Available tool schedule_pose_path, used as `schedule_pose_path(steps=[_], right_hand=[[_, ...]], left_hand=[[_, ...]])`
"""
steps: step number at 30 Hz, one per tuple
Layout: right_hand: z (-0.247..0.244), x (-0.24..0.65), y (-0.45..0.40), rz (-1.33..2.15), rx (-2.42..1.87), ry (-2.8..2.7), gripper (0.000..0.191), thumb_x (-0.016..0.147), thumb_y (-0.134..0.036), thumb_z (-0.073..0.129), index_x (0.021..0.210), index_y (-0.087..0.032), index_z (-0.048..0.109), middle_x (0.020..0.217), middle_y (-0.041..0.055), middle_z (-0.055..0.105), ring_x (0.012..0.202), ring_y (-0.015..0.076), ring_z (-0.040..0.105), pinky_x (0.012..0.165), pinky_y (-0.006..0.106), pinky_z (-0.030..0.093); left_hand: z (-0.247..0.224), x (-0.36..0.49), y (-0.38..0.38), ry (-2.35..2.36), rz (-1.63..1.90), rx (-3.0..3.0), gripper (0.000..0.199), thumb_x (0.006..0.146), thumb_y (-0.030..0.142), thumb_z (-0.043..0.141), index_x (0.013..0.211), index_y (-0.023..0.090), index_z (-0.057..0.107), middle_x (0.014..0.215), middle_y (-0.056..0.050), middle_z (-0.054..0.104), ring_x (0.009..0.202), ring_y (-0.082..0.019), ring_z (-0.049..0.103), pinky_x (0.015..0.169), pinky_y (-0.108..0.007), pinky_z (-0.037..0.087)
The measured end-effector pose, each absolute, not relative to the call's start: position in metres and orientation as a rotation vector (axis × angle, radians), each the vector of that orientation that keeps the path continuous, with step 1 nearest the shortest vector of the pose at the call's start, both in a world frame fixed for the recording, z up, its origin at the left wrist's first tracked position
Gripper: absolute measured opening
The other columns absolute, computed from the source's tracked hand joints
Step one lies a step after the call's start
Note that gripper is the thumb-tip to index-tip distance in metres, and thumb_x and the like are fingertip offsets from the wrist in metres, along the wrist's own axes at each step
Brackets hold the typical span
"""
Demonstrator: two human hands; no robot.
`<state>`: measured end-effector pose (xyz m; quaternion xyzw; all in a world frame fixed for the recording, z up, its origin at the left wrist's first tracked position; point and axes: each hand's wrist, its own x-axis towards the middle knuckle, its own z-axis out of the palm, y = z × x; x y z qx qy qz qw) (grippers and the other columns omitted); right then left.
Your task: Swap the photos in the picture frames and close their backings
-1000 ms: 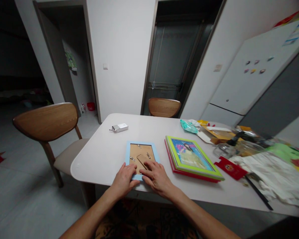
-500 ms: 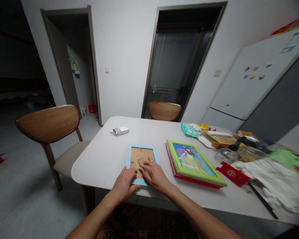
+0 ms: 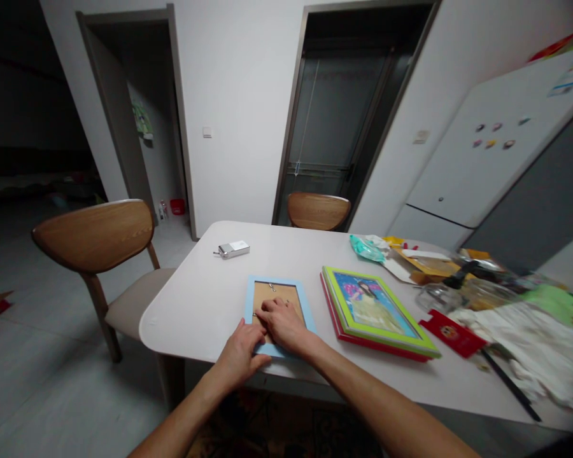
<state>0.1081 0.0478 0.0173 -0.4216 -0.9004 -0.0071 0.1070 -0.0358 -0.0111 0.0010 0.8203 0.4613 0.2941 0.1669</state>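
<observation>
A light blue picture frame (image 3: 307,312) lies face down on the table, its brown backing board (image 3: 263,291) facing up. One small metal clip (image 3: 272,287) shows near the top edge of the board. My left hand (image 3: 241,350) grips the frame's lower left corner, fingers over the border and thumb along the near edge. Over the middle of the backing, my right hand (image 3: 282,323) is bent with its fingers together, the tips pressing at the left-side metal clip (image 3: 254,313). That hand hides most of this clip and the lower board.
Right of the frame is a stack with a green picture frame (image 3: 386,315) on a red one. A silver box-like device (image 3: 233,249) lies farther back. Bags, a red packet (image 3: 451,332), white cloth (image 3: 530,350) and a black strip crowd the right side. Wooden chairs (image 3: 95,238) stand around.
My right hand has moved left across the backing, from its middle to the left-side clip, covering the bent wire piece at the centre. My left hand stays on the corner.
</observation>
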Motion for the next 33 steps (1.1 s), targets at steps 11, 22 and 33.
schedule_pose_path(steps=[11,22,33], right_hand=[[0.003,0.151,0.074,-0.015,-1.544,-2.234,0.025,0.079,-0.02,0.039,0.075,-0.016,0.064,0.08,0.008,0.057,0.079,0.017,0.047,0.072,0.026,0.034],[0.0,0.183,0.067,0.062,-1.449,-2.308,0.029,0.078,-0.02,0.038,0.073,-0.016,0.066,0.092,0.0077,0.055,0.09,0.0177,0.045,0.08,0.028,0.035],[0.004,0.179,0.061,0.064,-1.431,-2.286,0.028,0.078,-0.02,0.038,0.083,-0.015,0.065,0.093,0.0078,0.057,0.091,0.0164,0.047,0.081,0.025,0.033]], left_hand=[[-0.002,-0.037,-0.012,1.334,0.846,2.322,0.019,0.063,0.021,0.062,0.078,0.021,0.051,0.097,-0.002,0.059,0.092,-0.017,0.053,0.099,-0.043,0.021],[0.0,-0.032,-0.016,1.378,0.889,2.31,0.02,0.063,0.018,0.06,0.08,0.021,0.05,0.091,0.0,0.059,0.087,-0.017,0.055,0.098,-0.041,0.025],[0.003,-0.031,-0.023,1.387,0.883,2.323,0.023,0.063,0.018,0.06,0.083,0.02,0.049,0.087,-0.001,0.059,0.084,-0.017,0.054,0.096,-0.042,0.026]])
